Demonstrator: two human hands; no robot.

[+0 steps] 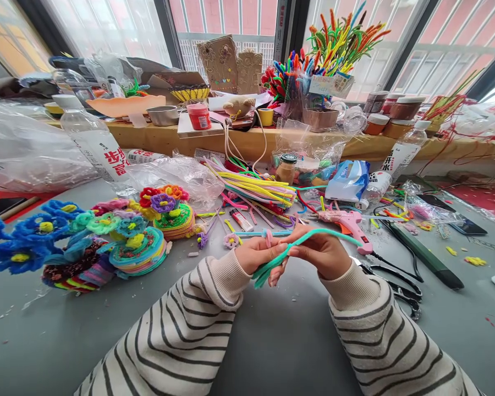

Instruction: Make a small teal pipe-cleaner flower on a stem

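Observation:
Both of my hands meet over the middle of the grey table, pinching a teal pipe cleaner (322, 232). My left hand (258, 254) grips its bundled, looped end, which hangs below the fingers. At the bend beside it, my right hand (325, 254) pinches the same piece between thumb and fingers. One long free end arcs over my right hand toward the pink glue gun (350, 224). A small pink curl (268, 237) shows at my left fingers; whether it is held I cannot tell. Scissors (400, 289) with black handles lie beside my right sleeve.
Pipe-cleaner flowers (45, 226) and coiled round pieces (138, 253) stand at the left. Yellow and pink pipe cleaners (256, 184) lie piled behind my hands. A jar (286, 168), a tissue pack (346, 180) and water bottles (93, 137) stand farther back. A green cutter-like tool (429, 258) lies right.

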